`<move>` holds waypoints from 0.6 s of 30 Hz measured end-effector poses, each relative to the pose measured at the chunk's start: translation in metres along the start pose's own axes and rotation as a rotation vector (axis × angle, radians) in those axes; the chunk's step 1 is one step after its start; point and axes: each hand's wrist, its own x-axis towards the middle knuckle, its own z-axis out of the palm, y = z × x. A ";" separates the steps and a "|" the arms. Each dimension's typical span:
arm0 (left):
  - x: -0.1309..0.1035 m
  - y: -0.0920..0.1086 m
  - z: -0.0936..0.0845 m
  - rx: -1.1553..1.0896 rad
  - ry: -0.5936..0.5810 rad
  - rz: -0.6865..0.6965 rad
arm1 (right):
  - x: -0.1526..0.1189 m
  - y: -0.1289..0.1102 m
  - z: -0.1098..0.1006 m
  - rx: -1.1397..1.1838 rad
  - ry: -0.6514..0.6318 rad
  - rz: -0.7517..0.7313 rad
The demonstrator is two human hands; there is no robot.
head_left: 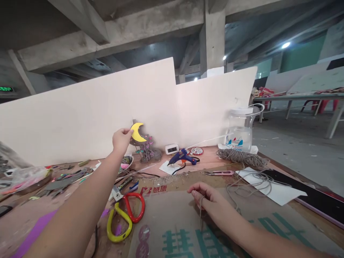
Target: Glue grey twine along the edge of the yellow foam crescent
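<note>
My left hand (122, 139) is stretched out toward the white board, its thumb and fingers pinching the edge of a yellow crescent moon (138, 133). Just below and behind the moon stands a grey yarn-like decoration (147, 150) with small pink and teal hearts; whether the two touch I cannot tell. Over the cardboard, my right hand (205, 197) has its fingers curled round a grey cord (201, 211), whose end dangles below the hand. Loose loops of the cord lie to the right, by a thick grey cord bundle (242, 157).
A blue glue gun (182, 157) rests on white paper near a small clock (172, 149). Red-and-yellow-handled scissors (118, 236) lie left of the cardboard sheet (166, 215). Tweezers (220, 173) lie behind my right hand. A clear plastic jug (240, 130) stands at the back right.
</note>
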 end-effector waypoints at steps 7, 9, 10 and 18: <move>-0.009 -0.021 0.014 0.163 0.103 0.014 | 0.002 0.002 -0.001 -0.035 0.000 -0.036; -0.012 -0.022 0.014 0.192 0.115 0.017 | 0.001 0.002 -0.001 -0.055 0.005 -0.041; -0.015 -0.022 0.014 0.204 0.122 0.021 | 0.001 0.002 -0.001 -0.072 0.010 -0.044; -0.024 -0.009 0.014 0.248 0.084 0.088 | -0.002 0.002 0.001 -0.158 0.020 -0.062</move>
